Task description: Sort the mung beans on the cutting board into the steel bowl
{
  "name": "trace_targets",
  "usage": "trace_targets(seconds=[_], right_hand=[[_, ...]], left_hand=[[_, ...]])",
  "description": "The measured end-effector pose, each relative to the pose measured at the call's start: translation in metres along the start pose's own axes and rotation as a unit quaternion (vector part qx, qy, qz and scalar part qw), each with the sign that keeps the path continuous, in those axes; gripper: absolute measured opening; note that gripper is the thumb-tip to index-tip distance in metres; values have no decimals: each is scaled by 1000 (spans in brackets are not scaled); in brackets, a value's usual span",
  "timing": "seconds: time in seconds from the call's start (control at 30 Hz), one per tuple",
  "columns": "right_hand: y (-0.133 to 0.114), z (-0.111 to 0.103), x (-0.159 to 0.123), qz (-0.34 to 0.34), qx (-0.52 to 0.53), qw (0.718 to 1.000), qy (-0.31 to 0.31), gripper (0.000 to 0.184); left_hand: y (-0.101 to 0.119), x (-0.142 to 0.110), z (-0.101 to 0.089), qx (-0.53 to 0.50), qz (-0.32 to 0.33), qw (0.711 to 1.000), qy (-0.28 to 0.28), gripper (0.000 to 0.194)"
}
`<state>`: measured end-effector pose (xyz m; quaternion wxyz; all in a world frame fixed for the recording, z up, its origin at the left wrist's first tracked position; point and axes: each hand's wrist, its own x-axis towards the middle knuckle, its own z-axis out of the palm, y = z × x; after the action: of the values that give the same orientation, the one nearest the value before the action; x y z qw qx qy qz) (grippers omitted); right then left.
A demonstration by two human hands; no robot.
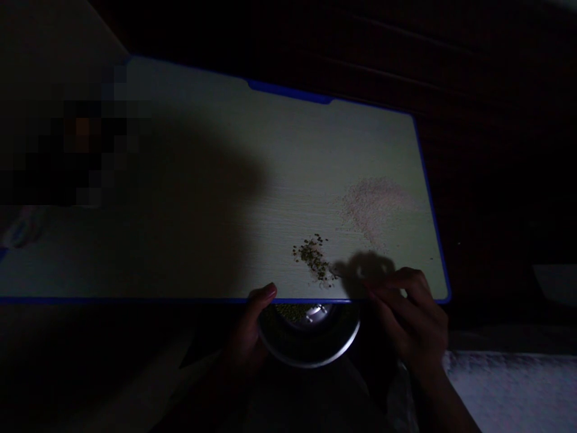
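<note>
Left hand (246, 331) curled, thumb and fingers gripping round steel bowl (311, 364), which sits under near edge of blue-rimmed pale wood-grain board (288, 91). Small dark-green seeds (313, 255) scattered on board, just past that edge; more in bowl. Pale pink granules (372, 207) farther in on board. Right hand (408, 319) fingers bunched at near edge; any pinch unclear.

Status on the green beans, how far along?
Done: some green beans lie in the steel bowl. In hand: the right hand hovers beside the small heap on the board; the left hand rests at the board's edge. Left: that heap, plus a pink powder patch beyond it.
</note>
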<state>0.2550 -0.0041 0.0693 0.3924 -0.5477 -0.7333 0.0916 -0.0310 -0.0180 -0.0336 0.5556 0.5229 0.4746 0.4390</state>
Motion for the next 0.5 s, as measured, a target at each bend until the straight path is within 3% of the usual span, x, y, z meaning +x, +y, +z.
trace_targets(seconds=[0.17,0.5], right_hand=[[-4,-4,-7,18,24,999,13,37],[-6,-4,-12,35,10,999,5,38]], left_hand=[[-1,0,-1,-18,-67,997,17,50],[-4,3,1,0,-78,997,18,58]])
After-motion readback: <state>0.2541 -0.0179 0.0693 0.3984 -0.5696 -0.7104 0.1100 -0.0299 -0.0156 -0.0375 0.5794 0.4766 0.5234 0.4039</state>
